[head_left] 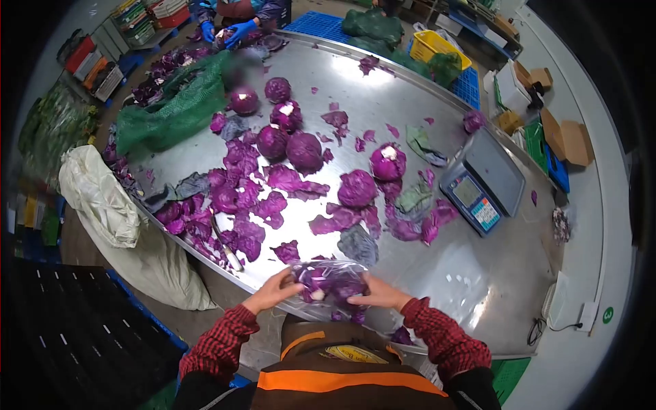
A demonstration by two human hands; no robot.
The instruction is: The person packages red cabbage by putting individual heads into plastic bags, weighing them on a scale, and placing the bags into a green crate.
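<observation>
A clear plastic bag with purple cabbage inside is held at the near edge of the steel table. My left hand grips its left side, and my right hand grips the right side. Whether the bag's mouth is open cannot be made out. Just beyond it lie a greyish outer leaf and loose purple leaves. Farther up the table sit whole cabbages, among them one round head and another with a pale cut stem.
A digital scale stands on the right of the steel table. Green mesh netting and piled leaves cover its left. A narrow pale-handled tool lies by the left edge. Across the table, a person's blue-gloved hands handle cabbage.
</observation>
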